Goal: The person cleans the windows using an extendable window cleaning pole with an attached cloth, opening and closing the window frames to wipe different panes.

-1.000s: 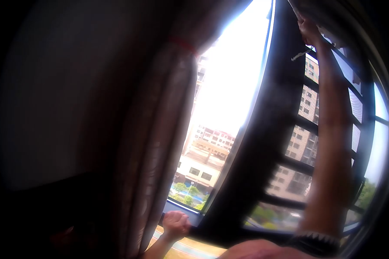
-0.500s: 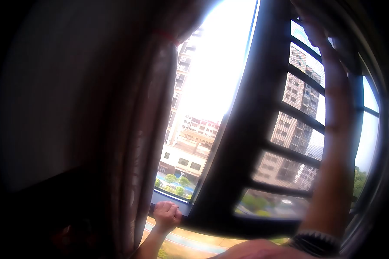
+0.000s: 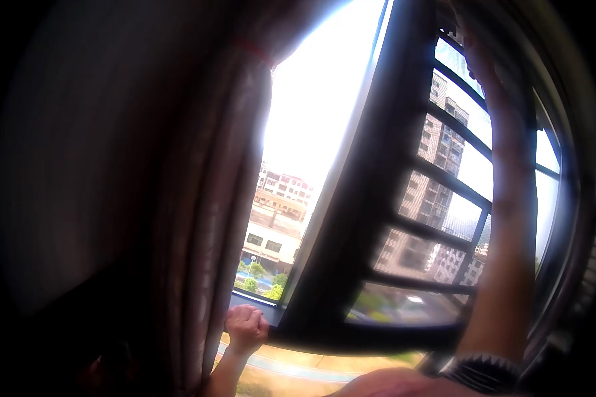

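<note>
My left hand (image 3: 247, 328) is closed round the bottom edge of the dark window frame (image 3: 291, 317), just beside a gathered curtain (image 3: 208, 218). My right arm reaches up along the right side, in front of the barred window (image 3: 437, 178). At its top end, my right hand (image 3: 473, 56) is dim and blurred near the upper part of the frame. Its fingers are too dark to make out, as is anything they touch. A black band with a white scalloped edge (image 3: 487, 370) circles the upper part of my right arm.
A red tie (image 3: 255, 51) gathers the curtain. A dark wall (image 3: 73, 172) fills the left side. Beyond the glass stand a tall building (image 3: 427, 172) and a low white building (image 3: 270, 241), with green trees (image 3: 251, 281). Pale ground (image 3: 351, 362) shows under the frame.
The window and the outdoor view have shifted left in the picture. My left hand keeps its hold on the frame. The pale cord seen earlier by my right hand no longer shows.
</note>
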{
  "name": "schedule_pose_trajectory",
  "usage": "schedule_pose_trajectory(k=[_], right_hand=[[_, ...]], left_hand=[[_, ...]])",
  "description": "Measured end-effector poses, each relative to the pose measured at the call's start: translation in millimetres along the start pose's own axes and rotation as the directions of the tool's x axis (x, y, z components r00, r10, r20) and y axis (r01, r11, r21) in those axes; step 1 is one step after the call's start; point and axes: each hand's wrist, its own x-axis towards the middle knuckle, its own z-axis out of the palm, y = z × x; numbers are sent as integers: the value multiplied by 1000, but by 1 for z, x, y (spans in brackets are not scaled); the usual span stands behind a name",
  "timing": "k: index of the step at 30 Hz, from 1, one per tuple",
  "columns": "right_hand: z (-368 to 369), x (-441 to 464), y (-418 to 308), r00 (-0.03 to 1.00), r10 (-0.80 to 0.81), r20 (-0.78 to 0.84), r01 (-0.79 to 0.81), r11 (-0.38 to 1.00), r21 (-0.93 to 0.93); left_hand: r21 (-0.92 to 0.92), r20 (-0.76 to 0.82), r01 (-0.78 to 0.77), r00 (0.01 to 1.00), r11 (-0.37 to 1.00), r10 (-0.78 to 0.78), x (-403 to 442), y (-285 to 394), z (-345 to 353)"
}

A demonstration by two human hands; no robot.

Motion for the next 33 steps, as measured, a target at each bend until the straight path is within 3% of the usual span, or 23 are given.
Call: schedule_pose_trajectory(k=[5, 11, 15, 16, 17, 19, 20, 21, 22, 23, 25, 27, 28, 31, 33], right_hand=[[-28, -13, -43, 965, 241, 104, -249, 966, 75], [-30, 6, -23, 961, 218, 168, -214, 976, -45], [-27, -13, -39, 931, 210, 298, -168, 972, -162], [-32, -32, -50, 907, 238, 348, -171, 962, -212], [-59, -69, -86, 882, 264, 391, -364, 908, 206], [-60, -109, -82, 809, 454, 374, -484, 875, -13], [-79, -140, -94, 843, 348, 410, -434, 891, 136], [-70, -172, -68, 905, 303, 300, -320, 947, 9], [-96, -200, -93, 828, 395, 398, -420, 907, -26], [-108, -237, -88, 826, 384, 412, -412, 911, -24], [-153, -299, -116, 690, 468, 552, -514, 854, -82], [-185, -388, -125, 907, 135, 400, -162, 986, 36], [-209, -428, -144, 839, 228, 495, -319, 942, 107], [-288, -543, -201, 797, 244, 552, -309, 951, 25], [-342, -613, -246, 714, 331, 617, -405, 914, -23]], left_hand=[[-35, 19, -4, 1000, 999, 5, 2, 0, -2], [-22, 6, -9, 1000, 1000, 9, 2, -1, 0], [-41, 5, -10, 1000, 999, 11, 2, -1, 0], [-47, 11, -2, 1000, 999, 3, 2, -2, 0], [-58, 18, 8, 1000, 998, -7, 1, -1, 0], [-78, 28, 20, 999, 997, -17, 0, -1, 1], [-84, 32, 19, 999, 996, -16, -1, -1, 1], [-92, 40, 17, 999, 996, -13, 0, -1, 0], [-99, 50, 12, 999, 995, -7, 1, -2, 0], [-117, 46, 5, 999, 993, 1, 0, -3, 1], [-111, 45, -17, 999, 994, 22, 1, -4, 1], [-104, 36, -24, 999, 994, 27, 0, -5, 2], [-101, 44, -17, 999, 995, 22, 0, -5, 3], [-82, 67, -12, 998, 997, 18, 1, -2, 2], [-75, 92, 16, 996, 997, -9, 1, 0, 0]])
